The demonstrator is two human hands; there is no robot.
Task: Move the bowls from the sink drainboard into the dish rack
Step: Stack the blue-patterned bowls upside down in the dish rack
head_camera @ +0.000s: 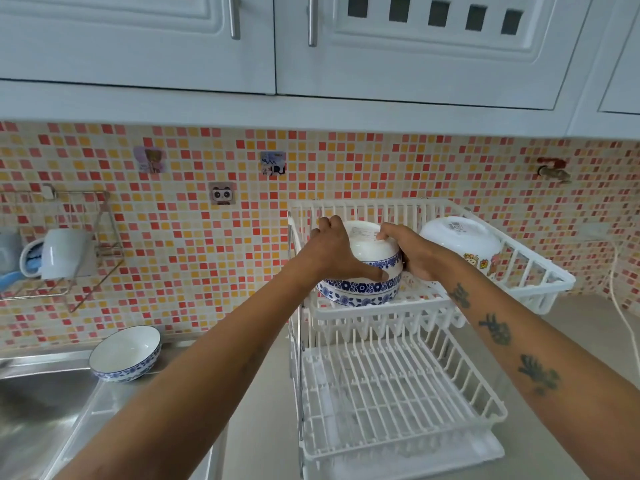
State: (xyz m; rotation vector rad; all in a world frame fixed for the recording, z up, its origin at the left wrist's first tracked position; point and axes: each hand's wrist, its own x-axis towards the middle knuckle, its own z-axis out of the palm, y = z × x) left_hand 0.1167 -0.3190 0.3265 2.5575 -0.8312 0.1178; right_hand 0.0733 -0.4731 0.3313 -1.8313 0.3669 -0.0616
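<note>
From the head camera we look down our two bare forearms to a white two-tier dish rack standing on the pale counter against a mosaic-tiled wall. Our left hand and right hand meet at the left end of the rack's upper tier, both closed around an upturned blue-and-white bowl. The left fingers curl over its raised base while the thumb lies along the blue floral band; the right fingers press on the base from the other side, the palm against the bowl's wall. This upturned bowl sits on top of a second blue-patterned bowl, also upside down, which rests on the upper tier's slats. Whether the held bowl has settled fully onto the lower one, we cannot tell.

At the right end of the same tier a white bowl with cartoon decals leans upside down against the rack's wall. The lower tier holds nothing that we can see, with a white drip tray beneath it.

To the left, one more blue-rimmed bowl stands upright on the steel drainboard beside the sink basin, well apart from the rack. A wire wall shelf at far left carries a white mug lying on its side.
</note>
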